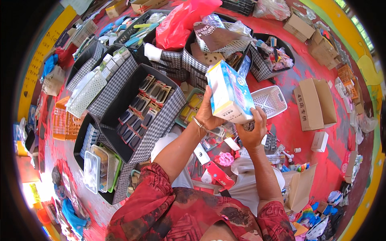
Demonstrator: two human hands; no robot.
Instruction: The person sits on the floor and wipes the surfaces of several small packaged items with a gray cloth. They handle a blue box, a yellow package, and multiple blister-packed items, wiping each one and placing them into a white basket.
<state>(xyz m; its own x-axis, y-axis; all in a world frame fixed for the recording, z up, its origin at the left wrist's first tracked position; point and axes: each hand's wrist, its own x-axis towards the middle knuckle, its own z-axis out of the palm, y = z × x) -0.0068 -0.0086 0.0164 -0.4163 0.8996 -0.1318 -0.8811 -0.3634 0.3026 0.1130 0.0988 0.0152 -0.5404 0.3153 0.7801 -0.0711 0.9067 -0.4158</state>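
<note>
The left hand point(208, 112) grips the left side of a blue-and-white rectangular package point(231, 93), while the right hand point(253, 130) has its fingers curled at the lower right corner; whether it also holds something underneath is unclear. The package is tilted, raised between both hands. For steady handling, it would seem best to support its base with both palms and turn it slowly, without squeezing its walls. Printing covers the blue face, with dark lettering on the pale end nearest the right hand. Right of that hand, an open brown cardboard carton point(307, 106) bears dark characters; below the hands, a flat red box point(220, 175) shows white print.
</note>
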